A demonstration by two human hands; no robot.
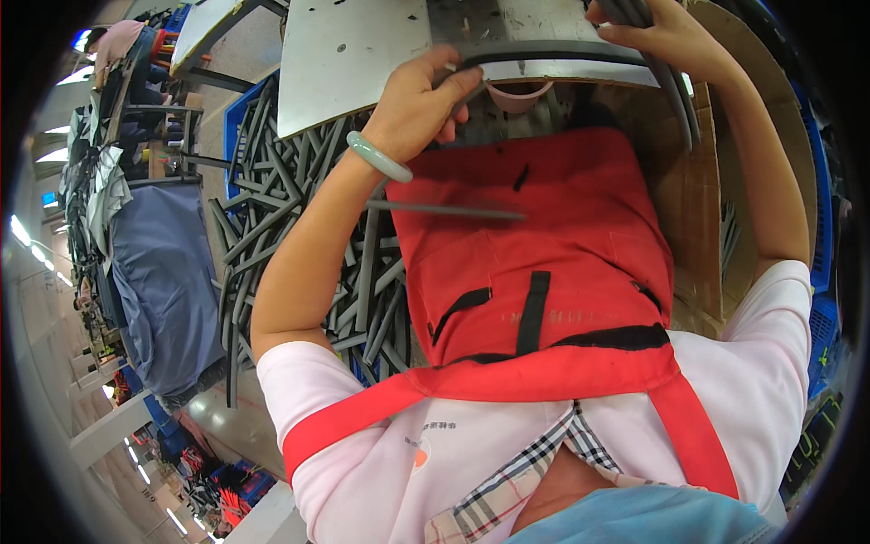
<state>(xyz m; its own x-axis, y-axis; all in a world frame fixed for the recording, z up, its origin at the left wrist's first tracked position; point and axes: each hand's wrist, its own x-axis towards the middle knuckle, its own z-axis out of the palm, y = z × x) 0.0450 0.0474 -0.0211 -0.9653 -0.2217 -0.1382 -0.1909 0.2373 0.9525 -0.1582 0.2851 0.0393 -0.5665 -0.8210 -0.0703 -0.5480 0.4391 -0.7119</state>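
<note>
My left hand (421,102), with a pale green bangle on its wrist, is closed at the left end of a long dark grey strip (557,52), tube-like and slightly bowed. The strip runs across the near edge of the white table (349,63) toward my right hand (675,38). That hand is closed around several more grey strips (681,109), which hang down past its fingers. Over my red apron (535,245) a single grey strip (446,210) shows blurred, apart from both hands. Small black scraps lie on the apron and the tabletop.
At my left, a big heap of grey strips (272,199) spills from a blue crate (234,136). A pink container (518,96) sits below the table edge. Cardboard (702,218) stands at my right, beside blue crates (823,317). Another person (122,45) is far left.
</note>
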